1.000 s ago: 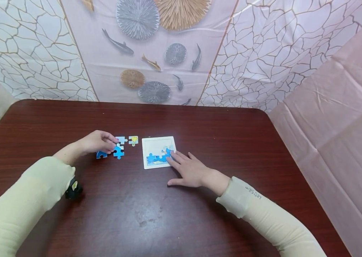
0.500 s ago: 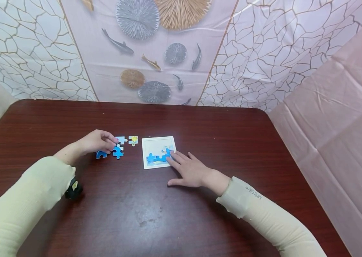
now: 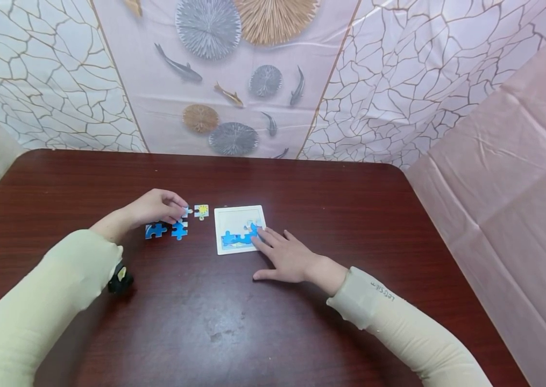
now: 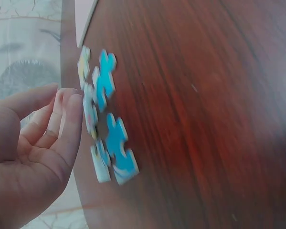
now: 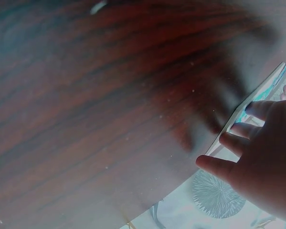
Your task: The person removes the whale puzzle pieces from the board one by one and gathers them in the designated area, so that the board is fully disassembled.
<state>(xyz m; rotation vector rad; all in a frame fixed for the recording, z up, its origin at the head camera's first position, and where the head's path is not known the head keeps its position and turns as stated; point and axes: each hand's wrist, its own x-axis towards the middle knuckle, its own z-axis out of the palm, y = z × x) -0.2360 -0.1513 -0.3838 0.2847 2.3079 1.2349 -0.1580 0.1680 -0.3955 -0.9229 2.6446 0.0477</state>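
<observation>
My left hand [image 3: 158, 207] hovers over a small group of loose jigsaw pieces, its fingers loosely bent. In the left wrist view its fingertips come right to the edge of a pale jigsaw piece [image 4: 90, 109], with nothing seen pinched between them. Close by lie a blue jigsaw piece [image 3: 179, 231], another blue piece with a white curve [image 3: 155, 230] and a piece with a yellow sun [image 3: 201, 211]. My right hand [image 3: 287, 257] is spread, its fingertips resting on the right edge of the white puzzle tray [image 3: 217, 231]. Blue pieces [image 3: 239, 239] line the tray's lower part.
A dark red-brown wooden table [image 3: 224, 312] bears everything. Behind it hangs a patterned cloth [image 3: 234, 80], and pink cloth [image 3: 510, 177] drapes the right side. A black device [image 3: 120, 279] sits at the left wrist.
My left hand has shifted right and slightly away, from over the blue pieces to the pale piece, uncovering more of the leftmost blue piece. The right hand has stayed at the tray.
</observation>
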